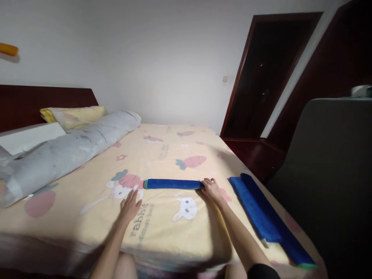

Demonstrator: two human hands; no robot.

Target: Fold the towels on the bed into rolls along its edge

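Observation:
A blue towel (173, 184), folded into a long narrow strip with green edging at its left end, lies across the patterned bedsheet. At the strip's right end, the fingers of my right hand (212, 189) are curled over it, gripping that end. My left hand (130, 206) rests on the sheet just below the left end, its fingers apart and holding nothing. Off to the right, two more lengths of blue cloth lie side by side along the bed's edge: a wider folded one (257, 211) and a narrow one (279, 221) with a green end.
A long grey roll (72, 145) lies across the bed at left, with a yellow pillow (77, 116) and a white flat item (31, 137) behind it. A dark chair back (328, 166) stands close to the bed's right edge. Beyond is a dark door (267, 77).

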